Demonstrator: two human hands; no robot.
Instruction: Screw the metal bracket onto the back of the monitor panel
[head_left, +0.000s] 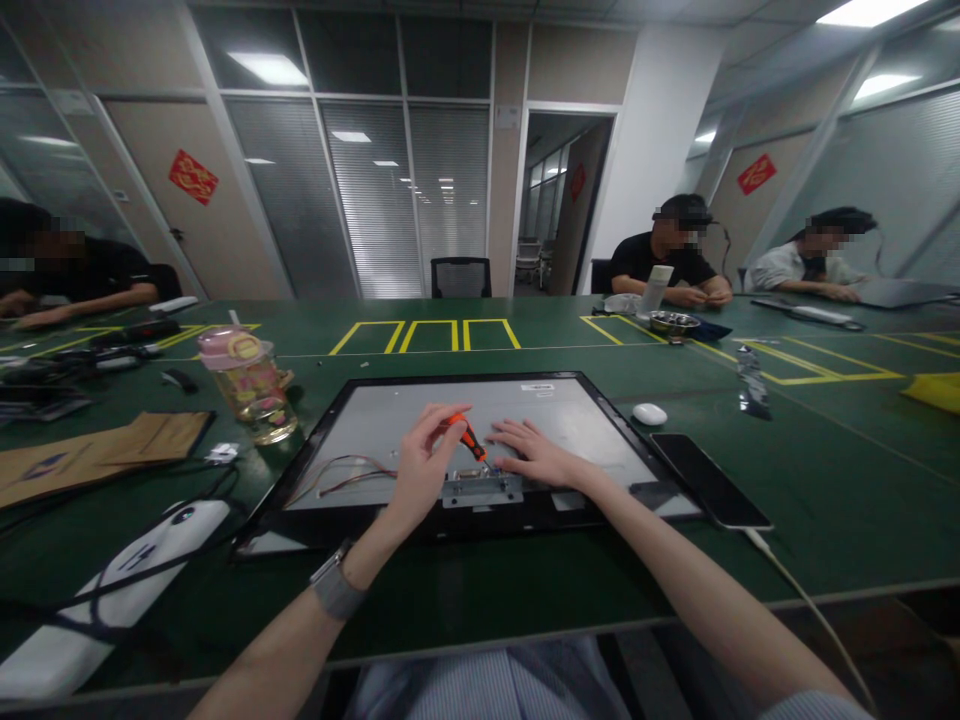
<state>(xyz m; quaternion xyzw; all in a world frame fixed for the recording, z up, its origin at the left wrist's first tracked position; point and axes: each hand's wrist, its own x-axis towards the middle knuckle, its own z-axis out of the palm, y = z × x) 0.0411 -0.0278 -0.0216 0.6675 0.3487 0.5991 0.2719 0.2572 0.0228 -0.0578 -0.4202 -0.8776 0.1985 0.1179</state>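
A flat display panel (420, 400) with a black frame and grey back lies on the green table. My left hand (426, 455) holds an orange and black screwdriver (471, 438), tilted, its tip down by a metal bracket (480, 489) near the panel's front edge. My right hand (541, 455) rests on the panel just right of the screwdriver tip, fingers spread and pointing left. Thin wires (352, 462) run across the panel left of the bracket. Whether the tip touches a screw is too small to tell.
Left of the panel are a cup (251, 385), a paper bag (105, 450) and a white power strip (120, 600) with cables. At the right lie a black phone (705, 480) on a cable and a white case (649, 414). Several people sit across the table (540, 335).
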